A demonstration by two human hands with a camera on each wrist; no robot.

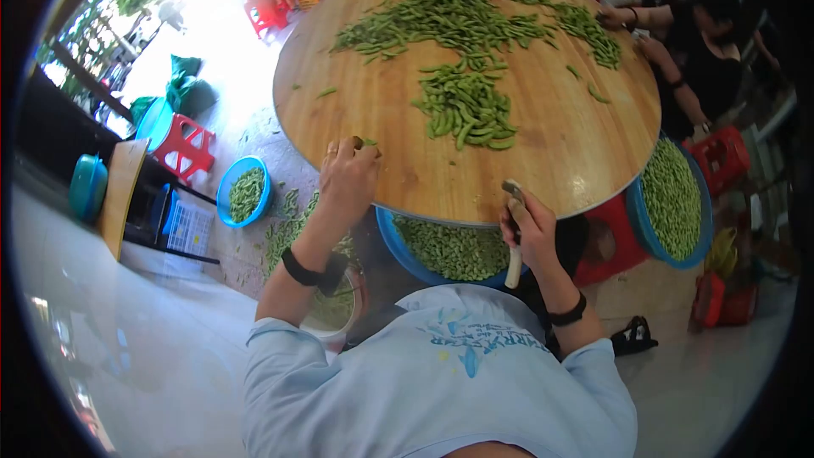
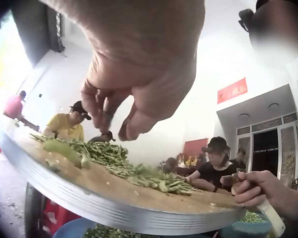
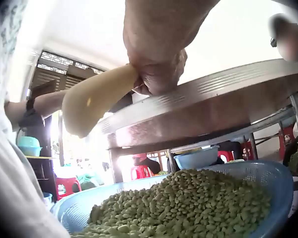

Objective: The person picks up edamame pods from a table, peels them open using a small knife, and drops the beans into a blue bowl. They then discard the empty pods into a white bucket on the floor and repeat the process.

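Head view: right hand (image 1: 536, 226) grips pale smooth-handled tool (image 1: 514, 268); can't tell whether left hand (image 1: 348, 173) holds anything. Best take curved green pods (image 1: 465, 108) singly, nearest first.

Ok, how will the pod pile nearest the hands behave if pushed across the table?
The nearest pod pile will probably spread rather than move as one, since its pods lie loose and crisscrossed. Each looks slim and curved, so likely light and more apt to slide than roll on the shiny tabletop.

We are viewing a tan wood-grained tabletop (image 1: 577, 144): green pods (image 1: 458, 21) at 12 o'clock, blue basin (image 1: 389, 236) at 6 o'clock.
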